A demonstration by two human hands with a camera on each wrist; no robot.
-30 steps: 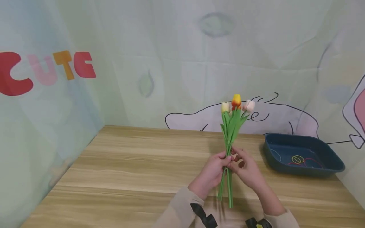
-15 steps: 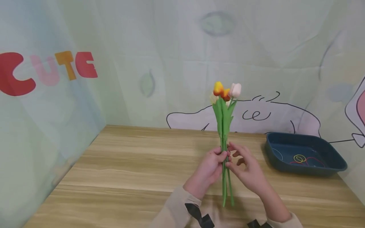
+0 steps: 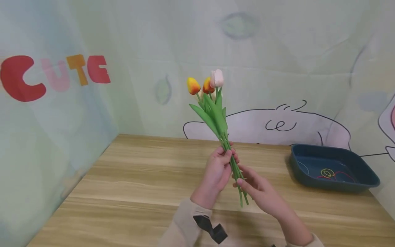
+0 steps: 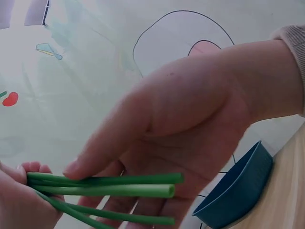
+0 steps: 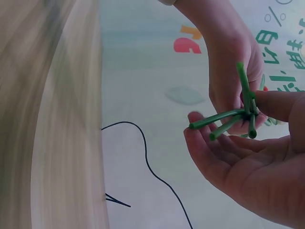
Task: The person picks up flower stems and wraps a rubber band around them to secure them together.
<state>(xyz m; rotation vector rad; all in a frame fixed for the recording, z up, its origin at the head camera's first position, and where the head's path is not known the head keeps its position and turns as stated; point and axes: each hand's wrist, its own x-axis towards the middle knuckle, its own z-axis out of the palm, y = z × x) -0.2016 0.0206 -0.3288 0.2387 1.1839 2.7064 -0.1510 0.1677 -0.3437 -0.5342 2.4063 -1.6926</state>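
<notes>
Tulips (image 3: 216, 118) in a bunch tilt leftward above the wooden table (image 3: 148, 164), my left hand (image 3: 215, 171) gripping their stems (image 4: 124, 191) midway. My right hand (image 3: 261, 192) is loosely uncurled, thumb touching the lower stems, fingers behind them. To the right, a blue tub (image 3: 333, 184) holds rubber bands (image 3: 327, 173).

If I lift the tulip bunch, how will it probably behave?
The tulip bunch is probably fairly stiff: its stems run nearly straight past the left hand. If that grip loosens, it may splay, because the stem ends fan apart.
</notes>
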